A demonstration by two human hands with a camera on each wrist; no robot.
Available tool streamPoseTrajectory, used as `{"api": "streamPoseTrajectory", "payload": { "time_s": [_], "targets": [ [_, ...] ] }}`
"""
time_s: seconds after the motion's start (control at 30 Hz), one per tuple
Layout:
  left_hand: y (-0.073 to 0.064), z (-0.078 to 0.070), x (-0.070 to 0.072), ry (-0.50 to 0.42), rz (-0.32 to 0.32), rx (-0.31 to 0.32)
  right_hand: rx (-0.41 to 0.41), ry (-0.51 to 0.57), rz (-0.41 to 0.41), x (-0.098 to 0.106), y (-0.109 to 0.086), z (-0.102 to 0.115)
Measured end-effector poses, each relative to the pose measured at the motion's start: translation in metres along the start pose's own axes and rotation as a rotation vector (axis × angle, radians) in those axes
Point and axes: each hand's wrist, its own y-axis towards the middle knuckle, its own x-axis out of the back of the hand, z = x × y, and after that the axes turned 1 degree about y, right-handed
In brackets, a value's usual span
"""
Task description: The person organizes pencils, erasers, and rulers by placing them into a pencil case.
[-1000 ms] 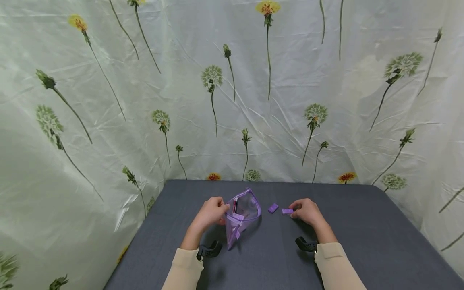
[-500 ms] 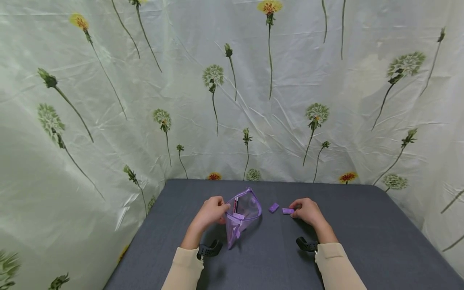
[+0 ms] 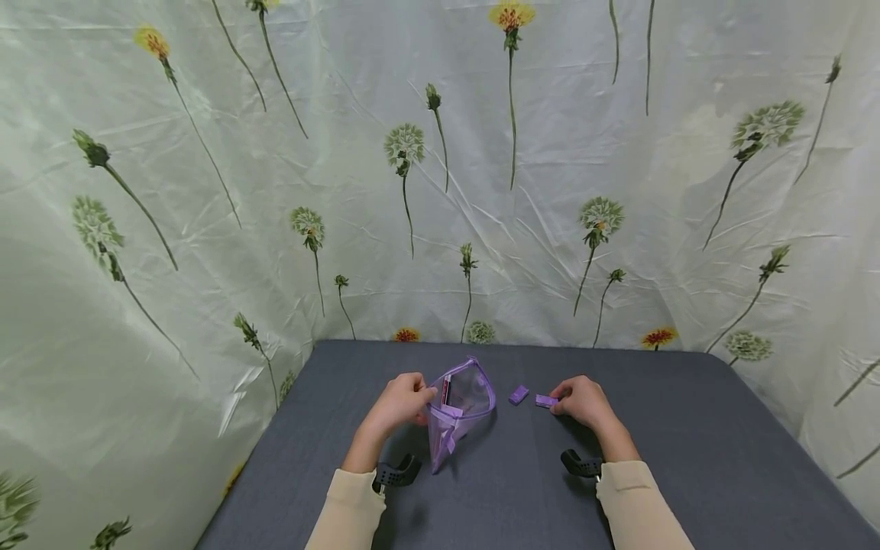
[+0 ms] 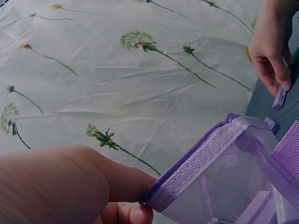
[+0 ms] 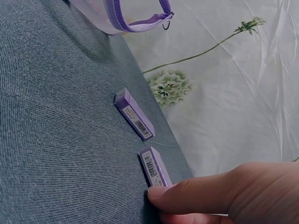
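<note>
My left hand [image 3: 406, 399] pinches the zippered rim of a purple mesh pouch [image 3: 450, 431], which gapes toward the right. Inside the pouch show a dark and pink item [image 3: 446, 389] and some purple pieces, partly veiled by the mesh. To the right, my right hand [image 3: 583, 401] pinches one end of a small purple block [image 5: 153, 165] with a barcode label, low at the table. Its far end is free; the fingers cover the near end. Between that block and the pouch lies a second purple block [image 5: 134, 114] with a similar label, untouched.
The dark grey-blue table [image 3: 509, 496] carries the pouch and blocks. A pale curtain printed with dandelions [image 3: 440, 191] hangs behind the table and along its left side. Each wrist wears a black strapped device, such as the right one [image 3: 580, 464].
The block between my right fingers has tilted slightly. Both hands and the pouch stay in nearly the same place.
</note>
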Motion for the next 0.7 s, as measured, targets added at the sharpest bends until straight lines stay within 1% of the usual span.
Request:
{"api": "streamPoseTrajectory", "payload": {
  "time_s": [0.27,0.7],
  "targets": [
    [0.0011,0.0016,0.0000,-0.004,0.012,-0.009,-0.031,-0.010,0.001,0.0039,-0.0025,0.0026],
    [-0.0003,-0.0003,-0.0003,0.004,0.013,-0.024,-0.003,0.005,-0.002,0.0047,-0.0016,0.0102]
  ]
}}
